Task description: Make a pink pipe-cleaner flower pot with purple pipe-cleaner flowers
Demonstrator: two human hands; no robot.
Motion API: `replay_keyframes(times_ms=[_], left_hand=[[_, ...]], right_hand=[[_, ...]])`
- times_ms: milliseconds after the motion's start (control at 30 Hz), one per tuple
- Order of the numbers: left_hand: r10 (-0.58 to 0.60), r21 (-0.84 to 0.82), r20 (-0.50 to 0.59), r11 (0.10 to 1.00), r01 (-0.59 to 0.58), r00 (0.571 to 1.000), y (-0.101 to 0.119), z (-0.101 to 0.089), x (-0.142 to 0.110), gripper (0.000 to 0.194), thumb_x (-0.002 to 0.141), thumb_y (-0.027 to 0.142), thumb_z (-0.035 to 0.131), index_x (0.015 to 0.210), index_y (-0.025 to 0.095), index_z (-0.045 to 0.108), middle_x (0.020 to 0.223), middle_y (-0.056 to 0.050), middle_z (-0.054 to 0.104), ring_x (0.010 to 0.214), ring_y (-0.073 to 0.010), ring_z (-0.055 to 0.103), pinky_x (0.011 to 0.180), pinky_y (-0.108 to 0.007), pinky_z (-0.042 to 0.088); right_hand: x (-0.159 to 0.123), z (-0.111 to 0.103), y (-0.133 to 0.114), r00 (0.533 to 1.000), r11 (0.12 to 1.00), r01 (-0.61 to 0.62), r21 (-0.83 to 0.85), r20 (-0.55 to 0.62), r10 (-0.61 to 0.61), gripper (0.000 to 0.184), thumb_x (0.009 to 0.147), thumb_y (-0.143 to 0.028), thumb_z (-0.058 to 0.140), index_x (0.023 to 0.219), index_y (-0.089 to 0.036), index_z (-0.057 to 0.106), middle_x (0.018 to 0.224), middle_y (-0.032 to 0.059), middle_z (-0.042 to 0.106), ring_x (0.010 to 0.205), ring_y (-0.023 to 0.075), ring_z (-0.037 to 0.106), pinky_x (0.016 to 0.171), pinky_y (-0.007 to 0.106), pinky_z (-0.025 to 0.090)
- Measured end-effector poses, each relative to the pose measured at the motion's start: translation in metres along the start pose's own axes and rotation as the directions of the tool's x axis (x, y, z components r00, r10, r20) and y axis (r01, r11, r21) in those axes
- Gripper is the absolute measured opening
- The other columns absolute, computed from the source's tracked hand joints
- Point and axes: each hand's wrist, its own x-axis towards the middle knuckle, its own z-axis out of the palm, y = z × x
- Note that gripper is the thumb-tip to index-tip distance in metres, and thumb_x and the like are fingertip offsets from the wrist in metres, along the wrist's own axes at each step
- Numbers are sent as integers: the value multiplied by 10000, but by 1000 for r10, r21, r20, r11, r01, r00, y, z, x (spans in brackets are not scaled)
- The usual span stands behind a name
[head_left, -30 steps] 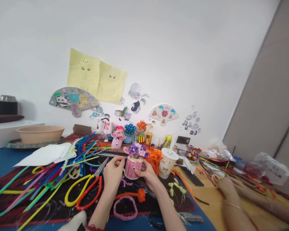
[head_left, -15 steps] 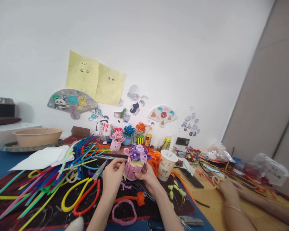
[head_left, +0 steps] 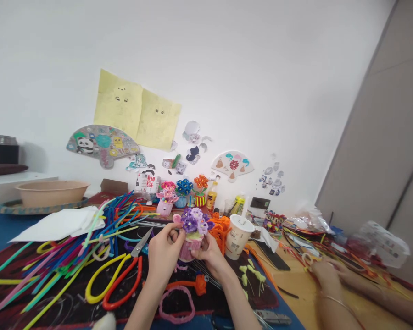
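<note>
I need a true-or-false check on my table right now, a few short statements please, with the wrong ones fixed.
1. My right hand holds the pink pot. True.
2. My left hand grips the scissors. False: the left hand is beside the pink pot; the scissors lie left of that hand.
3. The paper cup stands right of the pink pot. True.
4. The flowers in the pink pot are yellow. False: the flowers are purple.

Scissors [head_left: 136, 251] and pipe cleaners [head_left: 65, 256] crowd the way left of the pot [head_left: 186, 250]; a cup [head_left: 238, 239] blocks the right. Room to pass lies above the flowers [head_left: 196, 221] (the wall [head_left: 227, 82] stands behind).
</note>
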Motion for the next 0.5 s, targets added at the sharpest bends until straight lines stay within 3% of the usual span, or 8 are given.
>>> replay_keyframes(times_ms=[133, 333, 500], left_hand=[[-12, 10, -16, 1000, 12, 1000, 0, -2, 1, 239, 695, 382, 547, 743, 168, 642, 502, 55, 454, 462, -91, 383, 492, -202, 296], [-71, -213, -2, 975, 69, 997, -10, -2, 1, 364, 684, 486, 606, 810, 150, 671, 684, -32, 672, 574, -142, 557, 552, -220, 423], [-84, -302, 48, 949, 94, 995, -16, 1, 3, 403, 675, 502, 618, 824, 133, 681, 728, -63, 703, 636, -180, 621, 596, -246, 468]], right_hand=[[-2, -1, -1, 999, 1000, -26, -13, 43, 26, 712, 406, -175, 866, 1050, -212, 566, 1116, 82, 634, 1073, 275, 562, 933, 421, 424], [-2, 1, -6, 999, 1000, -19, -13, 35, 19, 726, 399, -189, 873, 1060, -197, 572, 1111, 90, 639, 1080, 280, 556, 920, 418, 434], [-4, 3, -9, 998, 999, -43, -23, 42, 44, 684, 424, -201, 869, 1043, -199, 577, 1107, 86, 645, 1073, 273, 566, 938, 419, 425]])
